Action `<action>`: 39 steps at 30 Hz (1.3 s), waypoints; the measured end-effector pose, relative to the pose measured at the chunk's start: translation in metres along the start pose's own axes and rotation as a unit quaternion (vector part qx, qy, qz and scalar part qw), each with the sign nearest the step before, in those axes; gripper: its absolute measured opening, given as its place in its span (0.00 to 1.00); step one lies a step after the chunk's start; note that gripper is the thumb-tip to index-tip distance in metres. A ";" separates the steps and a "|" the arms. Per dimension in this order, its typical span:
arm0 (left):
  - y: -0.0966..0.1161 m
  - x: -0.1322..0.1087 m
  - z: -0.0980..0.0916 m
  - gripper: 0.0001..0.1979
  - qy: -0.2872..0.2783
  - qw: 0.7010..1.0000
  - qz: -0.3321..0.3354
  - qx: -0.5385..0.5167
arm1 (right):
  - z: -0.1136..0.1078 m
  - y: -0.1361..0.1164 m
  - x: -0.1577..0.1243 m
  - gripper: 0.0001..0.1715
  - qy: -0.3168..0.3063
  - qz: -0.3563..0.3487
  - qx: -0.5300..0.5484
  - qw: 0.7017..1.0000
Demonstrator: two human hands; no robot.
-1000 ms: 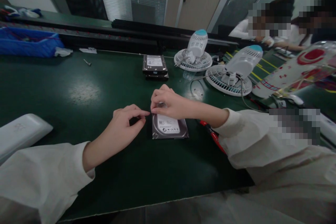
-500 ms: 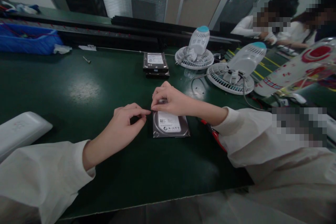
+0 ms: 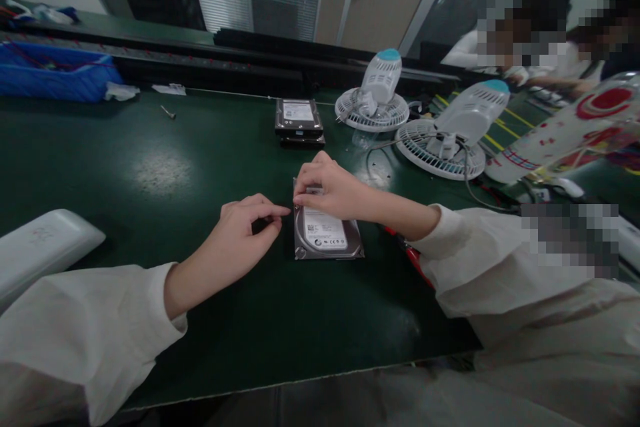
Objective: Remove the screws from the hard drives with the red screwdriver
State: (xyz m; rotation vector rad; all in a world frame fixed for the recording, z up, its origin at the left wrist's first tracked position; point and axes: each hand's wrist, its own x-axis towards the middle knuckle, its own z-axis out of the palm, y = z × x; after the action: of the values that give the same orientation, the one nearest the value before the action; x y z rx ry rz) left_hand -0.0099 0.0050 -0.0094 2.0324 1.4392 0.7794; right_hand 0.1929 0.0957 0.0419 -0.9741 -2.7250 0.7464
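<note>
Label (image 3: 325,232) on the hard drive (image 3: 355,240) shows "CE"; left hand (image 3: 245,232) loosely open, right hand (image 3: 333,188) curled, grip unclear.

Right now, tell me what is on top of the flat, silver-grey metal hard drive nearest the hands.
The hard drive carries a white printed label, with the bare right hand over its far part. The hand covers some of the label; whether it pinches anything cannot be seen.
</note>
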 end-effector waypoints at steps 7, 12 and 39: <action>0.004 0.002 0.000 0.17 -0.001 1.000 0.008 -0.017 | 0.001 0.006 -0.001 0.11 0.003 -0.033 -0.023 0.999; 0.005 0.002 0.001 0.18 -0.009 1.000 0.004 -0.017 | 0.003 0.004 0.001 0.10 0.005 -0.044 -0.038 0.998; 0.002 0.002 0.002 0.17 -0.009 1.000 0.004 -0.012 | 0.005 -0.007 0.001 0.11 -0.008 -0.010 -0.076 0.997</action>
State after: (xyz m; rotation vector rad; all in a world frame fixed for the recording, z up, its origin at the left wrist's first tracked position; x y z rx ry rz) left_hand -0.0071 0.0065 -0.0091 2.0232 1.4070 0.7747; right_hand 0.1867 0.0899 0.0407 -0.9733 -2.8353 0.5516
